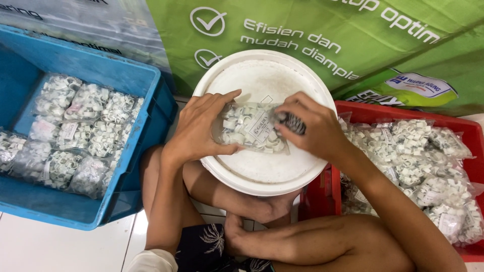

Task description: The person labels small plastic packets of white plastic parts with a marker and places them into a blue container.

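A clear plastic bag (248,128) filled with small white clips lies on a round white bucket lid (262,168) in front of me. My left hand (200,127) presses flat on the bag's left end and grips it. My right hand (308,126) holds a small dark ribbed tool (293,123) against the bag's right end, fingers curled round it. A paper label shows through the plastic between the hands.
A blue crate (146,123) on the left holds several filled bags of white clips. A red crate (466,132) on the right holds several more. A green printed banner (322,35) hangs behind. My crossed legs rest on white floor tiles (60,247).
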